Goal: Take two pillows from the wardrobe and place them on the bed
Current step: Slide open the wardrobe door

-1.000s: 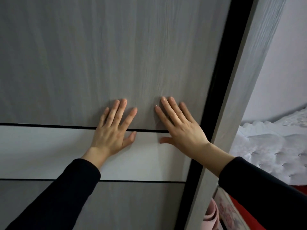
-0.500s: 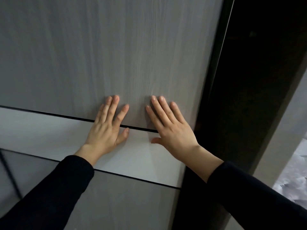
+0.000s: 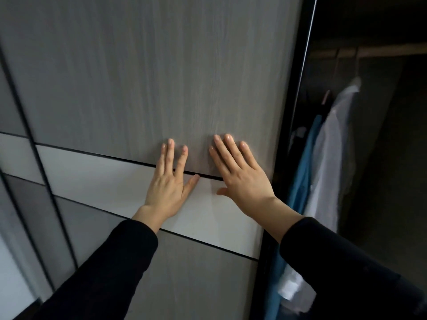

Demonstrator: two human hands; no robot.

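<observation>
A grey wood-grain sliding wardrobe door (image 3: 150, 72) with a white band across it fills most of the view. My left hand (image 3: 169, 183) and my right hand (image 3: 242, 179) lie flat against it, side by side, fingers spread, palms pressed on the panel near its right edge. To the right of the door's black frame the dark wardrobe interior (image 3: 381, 158) stands exposed. No pillows show in the opening, and the bed is out of view.
Inside the opening, a white shirt (image 3: 330, 153) and a blue garment (image 3: 305, 172) hang from a wooden rail (image 3: 381, 51). A second door panel (image 3: 16, 158) overlaps behind at the left.
The door has slid to the left under both palms. The opening at the right has widened, so the hanging clothes now show and the bed has left the view.
</observation>
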